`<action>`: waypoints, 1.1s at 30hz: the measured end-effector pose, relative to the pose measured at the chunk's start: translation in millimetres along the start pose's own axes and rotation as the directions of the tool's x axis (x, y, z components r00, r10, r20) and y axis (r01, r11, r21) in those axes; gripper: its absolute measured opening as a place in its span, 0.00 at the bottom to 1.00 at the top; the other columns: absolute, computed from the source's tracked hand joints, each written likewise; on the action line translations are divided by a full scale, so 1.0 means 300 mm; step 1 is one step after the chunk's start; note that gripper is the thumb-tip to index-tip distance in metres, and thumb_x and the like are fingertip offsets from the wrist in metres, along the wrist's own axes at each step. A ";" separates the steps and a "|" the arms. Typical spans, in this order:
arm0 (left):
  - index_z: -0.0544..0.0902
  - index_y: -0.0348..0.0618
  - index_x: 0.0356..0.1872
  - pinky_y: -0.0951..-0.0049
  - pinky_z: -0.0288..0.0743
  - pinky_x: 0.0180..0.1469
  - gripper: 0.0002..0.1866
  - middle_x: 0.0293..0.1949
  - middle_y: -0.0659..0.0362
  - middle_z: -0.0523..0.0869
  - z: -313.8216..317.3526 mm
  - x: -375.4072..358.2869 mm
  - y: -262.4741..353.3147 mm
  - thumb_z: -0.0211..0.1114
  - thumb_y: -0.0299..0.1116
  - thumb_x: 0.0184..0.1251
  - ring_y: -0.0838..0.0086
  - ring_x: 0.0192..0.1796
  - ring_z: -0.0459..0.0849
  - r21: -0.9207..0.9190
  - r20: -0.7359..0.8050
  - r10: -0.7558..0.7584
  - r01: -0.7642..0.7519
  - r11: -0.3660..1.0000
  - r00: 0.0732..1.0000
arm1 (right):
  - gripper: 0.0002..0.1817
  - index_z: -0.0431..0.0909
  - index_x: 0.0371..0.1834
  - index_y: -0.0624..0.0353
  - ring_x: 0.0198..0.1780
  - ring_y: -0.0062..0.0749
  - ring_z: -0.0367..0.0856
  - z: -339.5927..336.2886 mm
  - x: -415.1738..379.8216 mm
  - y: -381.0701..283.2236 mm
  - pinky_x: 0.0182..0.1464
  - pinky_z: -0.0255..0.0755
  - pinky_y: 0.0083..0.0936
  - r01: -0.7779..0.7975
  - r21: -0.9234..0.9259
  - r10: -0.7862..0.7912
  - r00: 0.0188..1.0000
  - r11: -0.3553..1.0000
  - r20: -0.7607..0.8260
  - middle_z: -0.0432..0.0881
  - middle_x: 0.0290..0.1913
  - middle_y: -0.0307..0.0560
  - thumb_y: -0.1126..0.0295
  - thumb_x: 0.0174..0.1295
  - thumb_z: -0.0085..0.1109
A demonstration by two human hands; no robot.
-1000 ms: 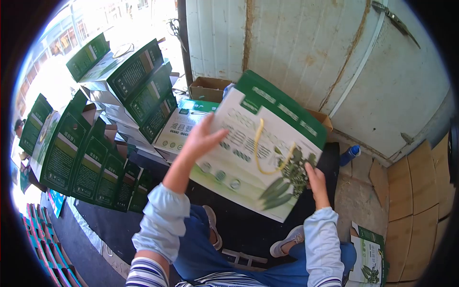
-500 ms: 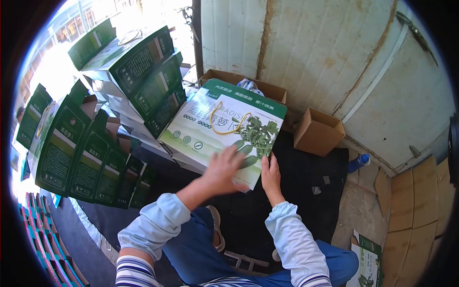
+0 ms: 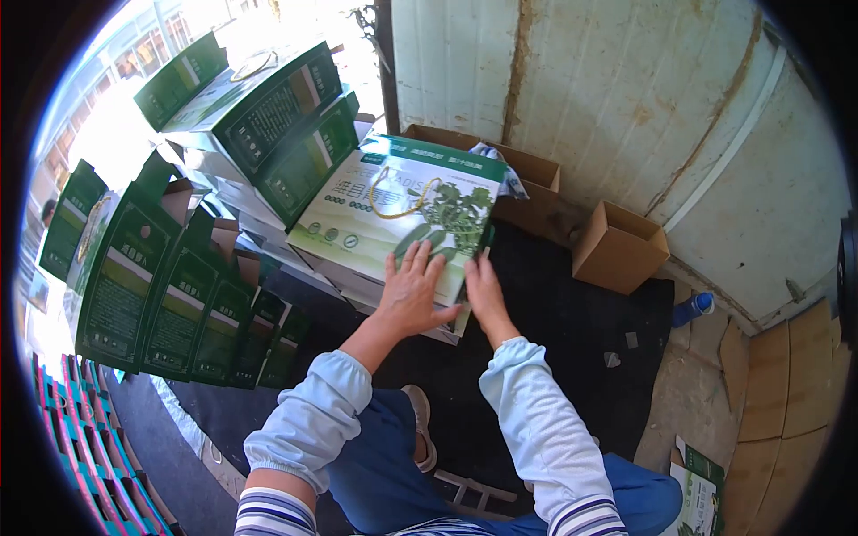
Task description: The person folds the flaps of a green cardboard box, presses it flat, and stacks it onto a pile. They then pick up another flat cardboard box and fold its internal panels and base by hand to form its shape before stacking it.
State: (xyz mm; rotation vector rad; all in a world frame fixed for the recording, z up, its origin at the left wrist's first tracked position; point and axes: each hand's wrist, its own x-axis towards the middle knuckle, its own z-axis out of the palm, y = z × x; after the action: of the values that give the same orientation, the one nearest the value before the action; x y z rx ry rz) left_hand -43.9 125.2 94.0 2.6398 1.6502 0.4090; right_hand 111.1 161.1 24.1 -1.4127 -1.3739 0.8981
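A green and white printed carton (image 3: 349, 196) with a radish picture and a yellow cord handle lies in front of me on other cartons. My left hand (image 3: 414, 290) rests flat on its near part, fingers spread. At the carton's right edge is my right hand (image 3: 488, 297), its fingers stretched along the side; part of them is hidden by the edge. Neither hand grips anything that I can see.
Stacked green cartons (image 3: 286, 134) stand behind at left, with a row of open-flapped ones (image 3: 134, 277) nearer. Brown boxes (image 3: 621, 246) line the wall. A blue bottle (image 3: 693, 308) lies on the floor at right. Pink and teal cartons (image 3: 89, 438) fill the lower left.
The carton has shifted left and sits closer against the stack. My left hand, blurred before, now lies flat on top. My right hand has moved left along with the carton.
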 end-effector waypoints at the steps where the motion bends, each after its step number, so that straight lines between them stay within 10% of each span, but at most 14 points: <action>1: 0.66 0.39 0.64 0.40 0.45 0.69 0.45 0.69 0.42 0.60 0.006 0.000 -0.009 0.65 0.61 0.50 0.51 0.74 0.54 -0.010 -0.010 -0.006 0.006 1.000 1.000 | 0.30 0.64 0.65 0.65 0.57 0.57 0.73 0.000 -0.040 0.022 0.59 0.66 0.41 0.021 -0.017 -0.022 1.000 1.000 -0.016 0.73 0.57 0.67 0.53 0.68 0.46; 10: 0.66 0.36 0.63 0.49 0.48 0.71 0.41 0.67 0.43 0.64 0.029 0.014 -0.019 0.69 0.49 0.51 0.53 0.72 0.58 0.057 -0.022 0.045 -0.043 0.997 0.999 | 0.20 0.72 0.57 0.63 0.48 0.40 0.82 -0.320 -0.850 0.082 0.49 0.75 0.31 -0.168 -0.035 0.171 0.953 0.985 0.251 0.81 0.47 0.53 0.62 0.66 0.54; 20: 0.59 0.42 0.69 0.48 0.42 0.73 0.45 0.73 0.50 0.54 -0.041 -0.035 0.226 0.70 0.42 0.50 0.56 0.75 0.53 0.198 -0.103 0.263 -0.239 0.951 0.959 | 0.14 0.74 0.54 0.66 0.47 0.30 0.83 -0.827 -1.385 -0.248 0.49 0.76 0.24 -0.012 0.259 0.102 0.936 0.966 -0.337 0.82 0.45 0.50 0.70 0.71 0.47; 23: 0.62 0.43 0.68 0.53 0.49 0.71 0.40 0.69 0.48 0.62 -0.054 -0.089 0.300 0.68 0.38 0.53 0.54 0.71 0.60 0.049 -0.008 0.298 -0.297 0.954 0.955 | 0.13 0.75 0.46 0.65 0.39 0.26 0.81 -1.030 -1.515 -0.273 0.45 0.74 0.23 0.096 0.072 -0.008 0.650 0.993 -0.760 0.81 0.42 0.48 0.67 0.73 0.44; 26: 0.68 0.40 0.63 0.56 0.63 0.63 0.32 0.60 0.46 0.73 -0.061 -0.160 0.321 0.66 0.37 0.56 0.51 0.62 0.71 -0.029 0.148 0.357 -0.357 0.934 0.922 | 0.14 0.74 0.51 0.62 0.42 0.25 0.79 -1.274 -1.678 -0.058 0.44 0.73 0.24 -0.125 -0.093 -0.064 0.216 0.988 -0.974 0.79 0.45 0.44 0.66 0.72 0.44; 29: 0.71 0.38 0.59 0.57 0.69 0.58 0.29 0.54 0.46 0.77 -0.124 -0.223 0.327 0.66 0.39 0.57 0.50 0.57 0.75 -0.079 0.406 0.264 -0.254 0.964 0.875 | 0.22 0.67 0.61 0.64 0.50 0.33 0.75 -1.474 -2.023 0.458 0.49 0.72 0.24 -0.200 0.213 0.157 -0.262 0.956 -0.952 0.73 0.54 0.48 0.66 0.66 0.52; 31: 0.72 0.38 0.57 0.57 0.71 0.55 0.28 0.51 0.45 0.79 -0.153 -0.265 0.311 0.66 0.41 0.58 0.50 0.54 0.77 -0.075 0.404 0.270 -0.262 0.962 0.874 | 0.22 0.68 0.57 0.67 0.49 0.36 0.74 -1.571 -2.255 0.773 0.45 0.72 0.31 -0.496 0.176 0.008 -0.323 0.851 -0.946 0.73 0.52 0.49 0.65 0.63 0.53; 33: 0.74 0.38 0.55 0.58 0.71 0.55 0.27 0.49 0.45 0.80 -0.181 -0.304 0.272 0.65 0.43 0.58 0.51 0.53 0.78 -0.066 0.411 0.202 -0.192 0.979 0.889 | 0.17 0.72 0.51 0.60 0.40 0.29 0.73 -1.617 -2.309 0.772 0.38 0.70 0.27 -0.291 0.436 0.335 -0.338 0.851 -0.879 0.73 0.40 0.42 0.63 0.63 0.54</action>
State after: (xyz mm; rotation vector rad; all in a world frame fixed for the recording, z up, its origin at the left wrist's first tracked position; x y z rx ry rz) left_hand -21.7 0.6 137.9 2.6398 1.2463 -0.1342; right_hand 569.1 -571.5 -126.2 -1.7535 0.4650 -0.2262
